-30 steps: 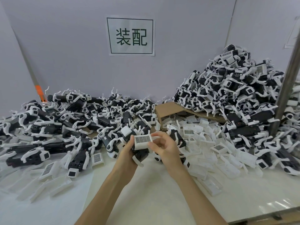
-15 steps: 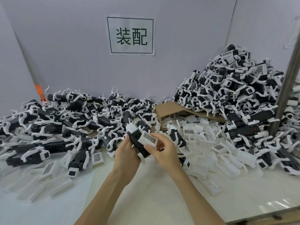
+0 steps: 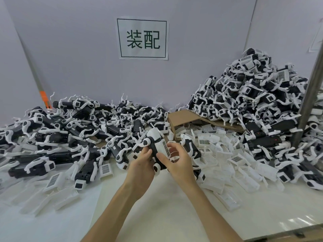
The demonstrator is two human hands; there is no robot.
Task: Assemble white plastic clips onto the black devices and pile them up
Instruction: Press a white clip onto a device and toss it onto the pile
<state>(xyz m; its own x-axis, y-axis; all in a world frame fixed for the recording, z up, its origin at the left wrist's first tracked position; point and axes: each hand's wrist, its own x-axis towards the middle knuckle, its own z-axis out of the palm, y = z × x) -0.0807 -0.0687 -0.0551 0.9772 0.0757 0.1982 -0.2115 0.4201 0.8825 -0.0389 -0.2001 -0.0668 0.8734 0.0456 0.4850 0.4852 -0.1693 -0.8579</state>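
While a tall finished pile [image 3: 253, 95] stands at two o'clock, many devices [image 3: 70, 130] at ten and loose clips [image 3: 236, 165] at three seem left to do. Dead centre, the left hand [image 3: 141, 169] grips one device [image 3: 153, 151], fingers curled; the right hand [image 3: 181, 167] pinches a clip [image 3: 163, 147] against it.

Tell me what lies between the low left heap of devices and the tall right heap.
Head view: a brown cardboard piece lies between the low heap and the tall heap, with loose white clips spread in front of it.
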